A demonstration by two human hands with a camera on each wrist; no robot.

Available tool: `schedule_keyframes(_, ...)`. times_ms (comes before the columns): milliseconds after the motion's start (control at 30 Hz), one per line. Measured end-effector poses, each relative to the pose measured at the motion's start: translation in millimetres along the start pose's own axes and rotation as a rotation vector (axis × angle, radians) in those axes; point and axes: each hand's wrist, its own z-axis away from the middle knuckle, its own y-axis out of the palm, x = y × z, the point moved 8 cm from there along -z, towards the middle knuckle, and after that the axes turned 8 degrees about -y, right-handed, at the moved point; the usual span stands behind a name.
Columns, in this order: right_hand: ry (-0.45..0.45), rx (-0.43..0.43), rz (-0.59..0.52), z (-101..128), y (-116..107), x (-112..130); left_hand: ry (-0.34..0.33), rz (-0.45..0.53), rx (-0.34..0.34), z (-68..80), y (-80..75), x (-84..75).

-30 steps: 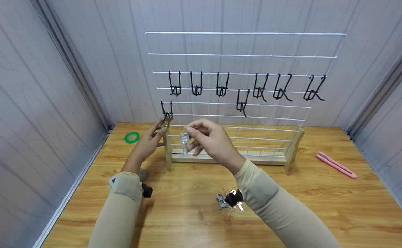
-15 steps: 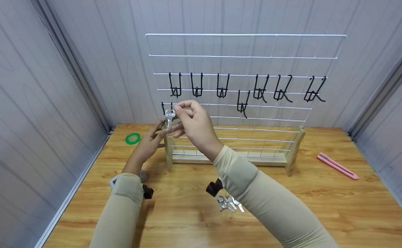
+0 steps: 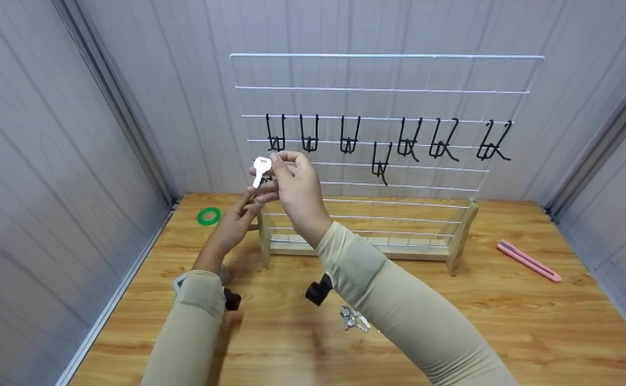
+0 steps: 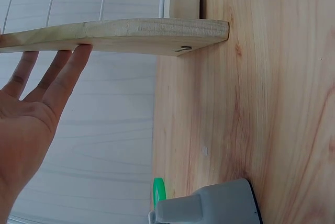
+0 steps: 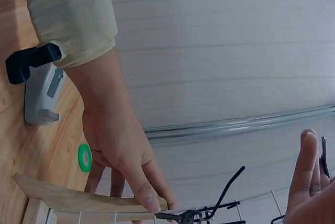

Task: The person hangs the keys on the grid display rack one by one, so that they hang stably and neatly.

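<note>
My right hand (image 3: 299, 190) pinches a shiny key (image 3: 261, 169) by its head between thumb and fingertips, blade pointing down, in front of the rack's lower-left corner. Edge-on, that key (image 5: 324, 157) looks dark in the right wrist view. With its thumb and fingers my left hand (image 3: 231, 228) grips the top of the rack's left wooden post (image 4: 125, 34). By the left thumb, another key (image 5: 170, 216) hangs at the lowest black hook (image 5: 226, 193); in the head view the right hand mostly covers that hook. The white wire rack (image 3: 388, 56) stands upright.
Several black hooks (image 3: 349, 136) hang along the rack. On the wooden table lie a pile of keys (image 3: 353, 319), a pink utility knife (image 3: 528, 261) and a green tape roll (image 3: 208, 216). A grey-white device (image 5: 44, 96) sits near the left wrist. Panelled walls enclose the table.
My right hand has risen and moved left with the key, reaching the lowest left hook. The key has turned and now catches the light. My left hand has stayed on the post.
</note>
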Motion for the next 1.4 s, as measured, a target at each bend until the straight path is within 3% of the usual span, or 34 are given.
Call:
schedule_keyframes(233, 0.005, -0.012, -0.026, -6, 0, -5, 0.009, -0.005, -0.004, 0.0, -0.6, 1.2)
schedule_keyframes(667, 0.037, -0.037, 0.054, -18, -8, -11, -0.004, 0.008, -0.002, -2.1, 1.5, -0.9)
schedule_keyframes(800, 0.052, -0.019, 0.139, -17, -18, -17, -0.007, 0.014, -0.009, -2.7, 1.4, -0.1)
schedule_keyframes(967, 0.063, 0.009, 0.29, -9, -43, -24, -0.019, 0.004, -0.022, -1.7, -0.3, 2.0)
schedule_keyframes(1100, 0.082, 0.016, 0.327, 2, -70, -31, -0.017, -0.004, -0.02, -0.2, 0.7, 0.8)
schedule_keyframes(1400, 0.234, 0.008, 0.398, 49, -160, -64, -0.002, 0.0, -0.021, 2.7, -0.4, -0.7)
